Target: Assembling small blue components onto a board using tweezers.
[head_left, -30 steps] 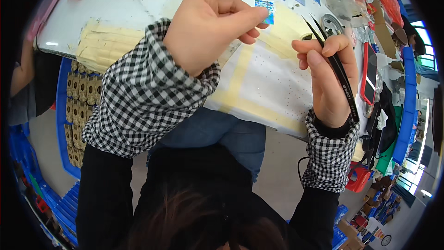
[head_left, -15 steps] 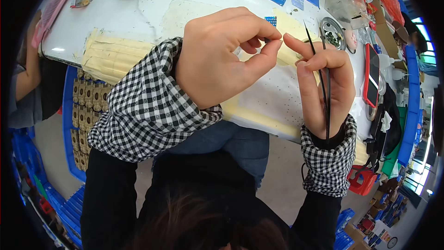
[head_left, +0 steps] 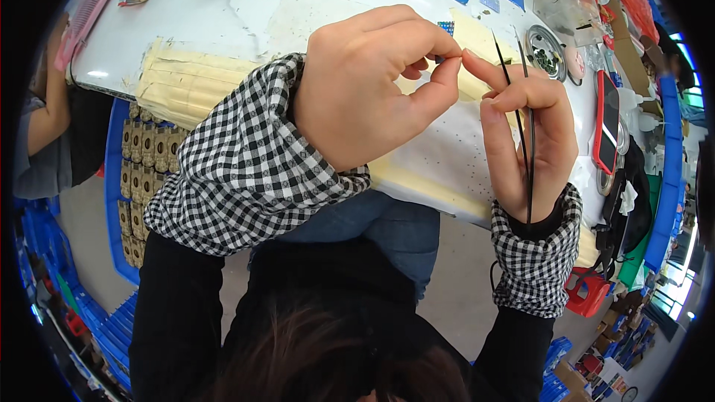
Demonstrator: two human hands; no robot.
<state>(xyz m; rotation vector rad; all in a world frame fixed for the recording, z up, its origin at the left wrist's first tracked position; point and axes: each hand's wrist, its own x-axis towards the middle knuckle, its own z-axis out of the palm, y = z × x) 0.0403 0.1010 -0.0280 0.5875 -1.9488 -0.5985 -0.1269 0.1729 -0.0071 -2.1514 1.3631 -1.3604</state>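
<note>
The left hand [head_left: 365,89] is raised above the white surface [head_left: 223,15], thumb and forefinger pinched together at the tips; what is gripped there is too small to tell; the tip of the right forefinger is touched to that pinch. The right hand [head_left: 525,141] is closed on black tweezers [head_left: 525,126], held upright w/ points up, shaft lying along the palm toward the checked cuff [head_left: 532,260]. Under both hands a pale dotted sheet [head_left: 447,156] is spread on the surface; cream strips [head_left: 186,82] lie stacked at the left edge; a round metal dish [head_left: 545,50] and a red phone [head_left: 607,123] are seen to the right.
</note>
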